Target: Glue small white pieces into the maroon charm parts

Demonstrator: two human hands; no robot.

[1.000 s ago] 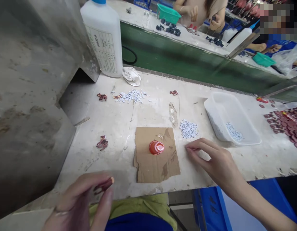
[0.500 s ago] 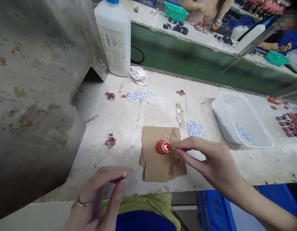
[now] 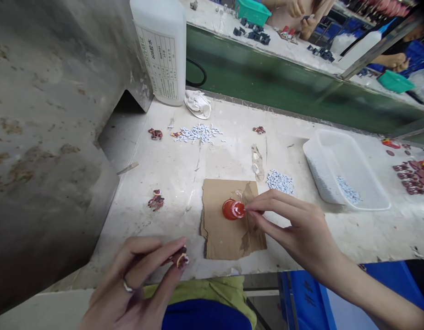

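Note:
Between the thumb and fingertips of my left hand (image 3: 139, 279) is a small brown animal figurine (image 3: 182, 260) with a yellowish band and a white bit. My right hand (image 3: 294, 217) is pinched at the rim of a small red cup (image 3: 228, 209) with shiny liquid in it. Whatever its fingertips hold is too small to make out. The cup rests on a piece of brown cardboard (image 3: 222, 240). Close behind the right hand lies a pile of tiny pale-blue pieces (image 3: 279, 181). More brown figurines (image 3: 156, 200) lie on the table at the left.
A large white bottle (image 3: 163, 59) and a crumpled white cloth (image 3: 198, 104) stand at the back by a metal housing (image 3: 50, 137). Another pale-blue heap (image 3: 201, 133) lies mid-table. At right are a translucent bin (image 3: 366, 183) and several brown figurines (image 3: 413, 176). Co-workers' hands show beyond the green partition (image 3: 249, 68).
My left hand has turned and shifted slightly, so more of the brown figurine shows. My right fingertips have moved a little left, up to the red cup's rim.

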